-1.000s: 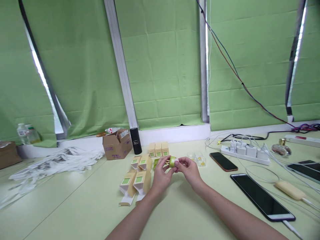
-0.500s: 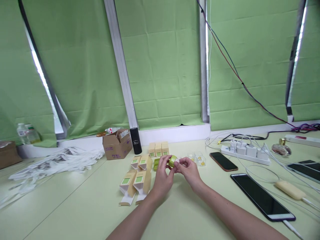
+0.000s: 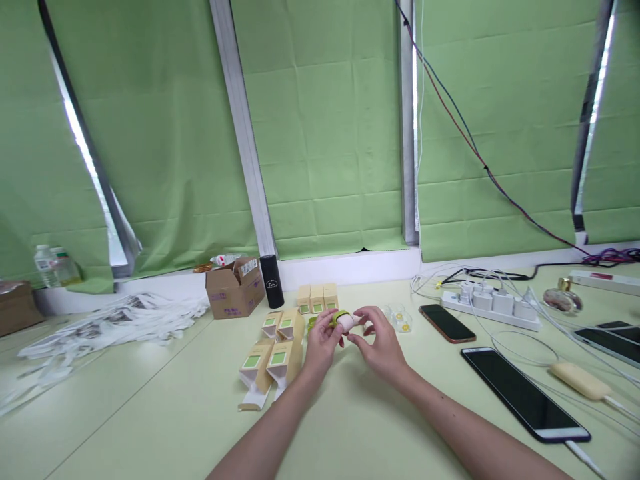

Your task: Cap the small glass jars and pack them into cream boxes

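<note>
– Lying closest, lower R: lg. phone (image 3: pixel 525 393), dark screen, white cable (image 3: pixel 581 459) at its near end, on the pale worktop (image 3: pixel 350 427). Next?

– Four cream cartons (image 3: pixel 283 357) L of ctr., white flaps folded out on the front pair.

– And the hands?

– L hand (image 3: pixel 321 343): fingers closed round a small green-and-white item (image 3: pixel 345 321), held above the worktop btwn both hands. R hand (image 3: pixel 384 343) has thumb & forefinger parted, nothing visibly gripped; can't tell if a fingertip touches the item.

– Just past them?

– Green piece (image 3: pixel 311 323), mostly hidden, by the L hand; clear tray (image 3: pixel 399 318) w/ yellow dots beyond the R. Second phone (image 3: pixel 447 323) nearby, then a white power strip (image 3: pixel 493 313).

– Background?

– Three more cartons (image 3: pixel 317 299) in a row, brown cardboard box (image 3: pixel 234 295) beside a black cylinder (image 3: pixel 271 283), green curtains (image 3: pixel 325 133) farthest back.
</note>
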The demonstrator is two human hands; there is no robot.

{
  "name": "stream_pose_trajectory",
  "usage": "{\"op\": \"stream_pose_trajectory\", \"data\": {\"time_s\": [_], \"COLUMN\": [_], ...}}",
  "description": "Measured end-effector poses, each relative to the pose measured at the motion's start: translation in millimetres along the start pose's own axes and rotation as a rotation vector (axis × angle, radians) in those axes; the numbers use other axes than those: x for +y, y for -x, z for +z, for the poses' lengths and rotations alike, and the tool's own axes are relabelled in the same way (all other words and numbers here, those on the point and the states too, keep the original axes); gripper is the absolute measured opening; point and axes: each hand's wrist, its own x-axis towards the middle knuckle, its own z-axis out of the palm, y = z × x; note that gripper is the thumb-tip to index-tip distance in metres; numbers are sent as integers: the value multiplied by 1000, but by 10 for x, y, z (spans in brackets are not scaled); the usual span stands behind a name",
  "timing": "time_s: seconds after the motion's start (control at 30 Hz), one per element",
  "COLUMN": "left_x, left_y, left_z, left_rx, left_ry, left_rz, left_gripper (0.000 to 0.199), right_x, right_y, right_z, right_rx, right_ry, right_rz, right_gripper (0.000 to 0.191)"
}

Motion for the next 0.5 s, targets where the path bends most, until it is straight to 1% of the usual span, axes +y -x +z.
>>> {"op": "stream_pose_trajectory", "data": {"time_s": [0.1, 0.2, 0.27, 0.33, 0.5], "left_x": [9, -6, -15, -15, 5], "left_y": [4, 10, 17, 29, 52], "left_z": [-1, 5, 13, 24, 48], "left_rx": [-67, -118, -144, -164, -196], "left_ry": [73, 125, 131, 126, 135], "left_rz": [-54, -82, -94, -112, -155], "left_gripper": [48, 49, 47, 45, 50], "right_x": [-1, 59, 110, 150, 182], "right_y": [6, 5, 7, 12, 16], "right_z": [-50, -52, -45, -40, -38], "right_rx": [-68, -128, -141, -142, -143], "right_ry": [166, 329, 408, 447, 447], "right_rz": [-231, -381, -426, -441, -444], "right_gripper": [39, 41, 40, 38, 36]}}
